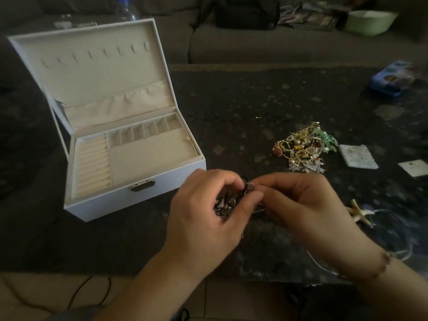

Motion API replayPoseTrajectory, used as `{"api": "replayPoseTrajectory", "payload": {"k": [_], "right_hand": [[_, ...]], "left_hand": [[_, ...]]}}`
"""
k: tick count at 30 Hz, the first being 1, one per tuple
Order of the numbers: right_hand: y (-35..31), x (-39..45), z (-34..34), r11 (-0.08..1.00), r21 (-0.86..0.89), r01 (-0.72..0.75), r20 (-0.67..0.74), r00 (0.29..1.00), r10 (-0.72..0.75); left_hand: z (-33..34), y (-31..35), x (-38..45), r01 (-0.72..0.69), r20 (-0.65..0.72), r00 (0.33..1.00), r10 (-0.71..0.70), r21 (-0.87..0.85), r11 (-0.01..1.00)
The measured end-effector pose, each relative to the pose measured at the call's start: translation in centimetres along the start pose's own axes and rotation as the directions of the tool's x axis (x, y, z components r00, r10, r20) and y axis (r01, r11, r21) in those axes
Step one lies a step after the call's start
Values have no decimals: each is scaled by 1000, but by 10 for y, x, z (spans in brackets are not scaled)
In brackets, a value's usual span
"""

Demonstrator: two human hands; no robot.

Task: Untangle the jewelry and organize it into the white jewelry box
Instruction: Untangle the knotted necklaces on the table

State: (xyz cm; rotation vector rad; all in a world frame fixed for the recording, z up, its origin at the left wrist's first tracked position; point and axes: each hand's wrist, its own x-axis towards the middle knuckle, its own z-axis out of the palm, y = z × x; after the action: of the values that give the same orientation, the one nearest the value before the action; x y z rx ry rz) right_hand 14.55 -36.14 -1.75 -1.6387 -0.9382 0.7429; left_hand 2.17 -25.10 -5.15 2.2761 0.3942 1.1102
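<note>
One jewelry box [148, 184], two hands [252, 205], two cards [357, 156].

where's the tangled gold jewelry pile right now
In the head view, the gold jewelry pile lies on the dark table, right of the white jewelry box and beyond the right hand.

Dim room, light low and murky; dark speckled desk [266, 93] filling the middle; grey sofa [231, 47] along the far side, carrying a black bag [245, 12], scattered magazines [310, 17] and a pale green bowl [370, 20]; clear plastic bottle [126, 10] with a blue cap behind; pale tiled floor [41, 295] below, crossed by a dark cable [78, 290].
</note>
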Motion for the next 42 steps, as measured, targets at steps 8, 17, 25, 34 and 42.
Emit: {"api": "replayPoseTrajectory", "payload": {"k": [8, 17, 25, 34, 42], "right_hand": [[-3, -2, 0, 998, -8, 57, -36, 998, -57], [-5, -2, 0, 994, -40, 97, -157, 982, -102], [-8, -4, 2, 996, -33, 80, -132, 988, -84], [-1, -7, 5, 984, 50, 172, -80, 983, -168], [0, -9, 1, 951, 154, 267, -83, 963, -257]], "left_hand": [[-7, -3, 3, -32, -3, 999, 32, -94, 995], [-26, -14, 14, 97, 11, 995, -102, -414, 905], [-18, -7, 13, 79, -76, 993, -92, -158, 984], [-13, 8, 5, 51, 24, 999, -46, -221, 974], [-17, 9, 9, 391, 250, 919, -305, -687, 612]]}}
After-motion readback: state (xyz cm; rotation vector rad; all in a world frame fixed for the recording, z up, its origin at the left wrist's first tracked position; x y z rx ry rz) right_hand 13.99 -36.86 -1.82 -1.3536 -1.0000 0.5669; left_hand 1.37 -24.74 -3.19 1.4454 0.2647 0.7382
